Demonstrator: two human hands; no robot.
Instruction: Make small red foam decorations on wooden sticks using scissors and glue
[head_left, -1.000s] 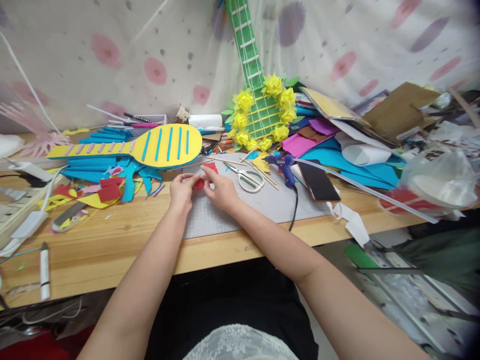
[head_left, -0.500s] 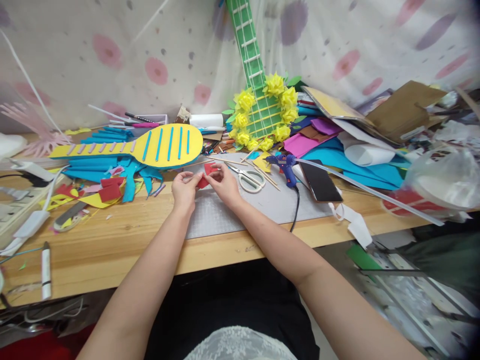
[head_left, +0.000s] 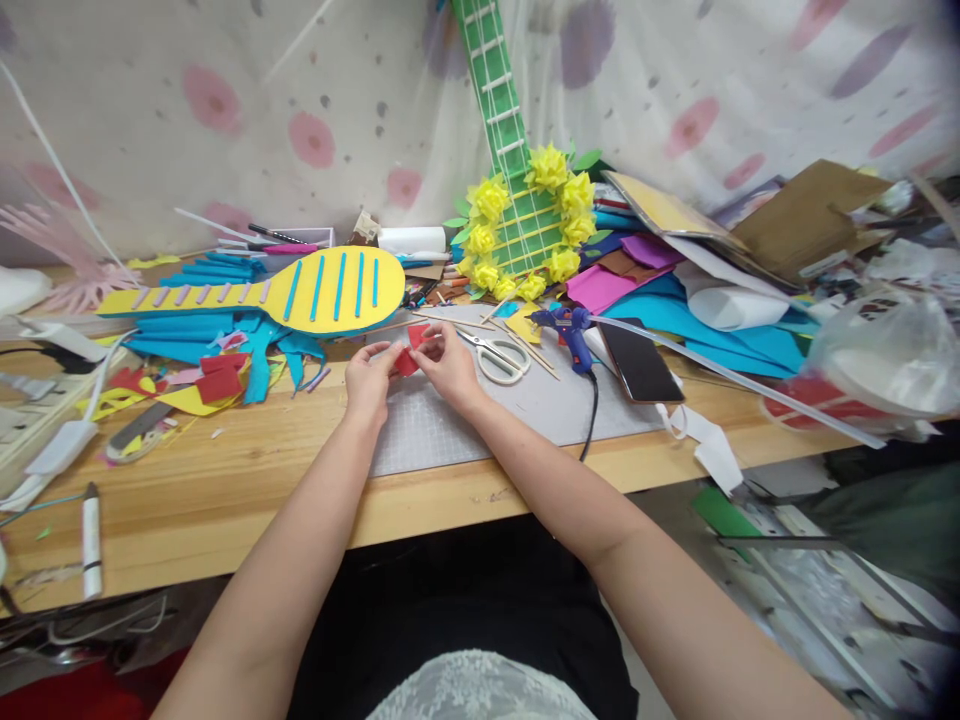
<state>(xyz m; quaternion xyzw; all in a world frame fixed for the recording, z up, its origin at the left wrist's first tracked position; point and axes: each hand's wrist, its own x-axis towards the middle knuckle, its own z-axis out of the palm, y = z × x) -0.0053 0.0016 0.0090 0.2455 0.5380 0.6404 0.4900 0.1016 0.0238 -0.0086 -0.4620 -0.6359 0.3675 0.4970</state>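
Observation:
A small piece of red paper [head_left: 407,362] is pinched between my two hands above the grey cutting mat [head_left: 427,425]. My left hand [head_left: 369,380] grips its left side with thumb and forefinger. On the other side, my right hand [head_left: 448,368] has its fingertips closed on the same paper. Part of the red shows behind the right fingers, and the fingers hide the rest. Just right of my right hand lie white-handled scissors [head_left: 504,362], with thin wooden sticks [head_left: 536,358] beside them.
A blue glue gun [head_left: 571,340] and black phone [head_left: 641,362] lie to the right. Behind stands a green paper guitar [head_left: 517,215] with yellow flowers. A yellow paddle-shaped instrument [head_left: 341,290] rests on blue paper at left, near red scraps [head_left: 221,378] and a marker [head_left: 91,540].
My fingers have shifted very slightly on the red paper, which shows a little more between the hands. Everything else on the table stays in place.

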